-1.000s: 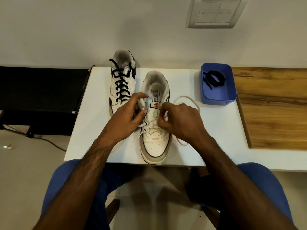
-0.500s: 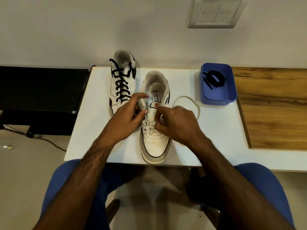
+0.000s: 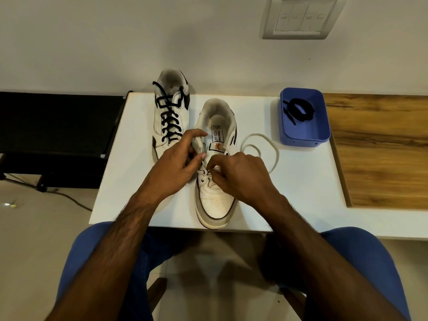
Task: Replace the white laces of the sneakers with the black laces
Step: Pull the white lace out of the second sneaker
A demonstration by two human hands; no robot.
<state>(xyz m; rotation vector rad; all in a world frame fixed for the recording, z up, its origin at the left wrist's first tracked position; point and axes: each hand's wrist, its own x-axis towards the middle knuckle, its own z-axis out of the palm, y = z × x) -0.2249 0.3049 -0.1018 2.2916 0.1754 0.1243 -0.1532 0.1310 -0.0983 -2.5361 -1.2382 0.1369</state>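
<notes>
White sneaker (image 3: 216, 193) with black trim, grey toe edge, little orange logo on the tongue. Other white sneaker (image 3: 170, 112) criss-crossed in black laces (image 3: 168, 117). Off-white lace (image 3: 266, 149) on white table (image 3: 301, 193). Blue tray (image 3: 304, 135), black lace (image 3: 301, 110) inside. Brown woodgrain board (image 3: 382, 154).

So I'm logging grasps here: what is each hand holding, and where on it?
The left hand grips the near sneaker at its left eyelet flap. The right hand pinches the white lace at the lower eyelets.
</notes>
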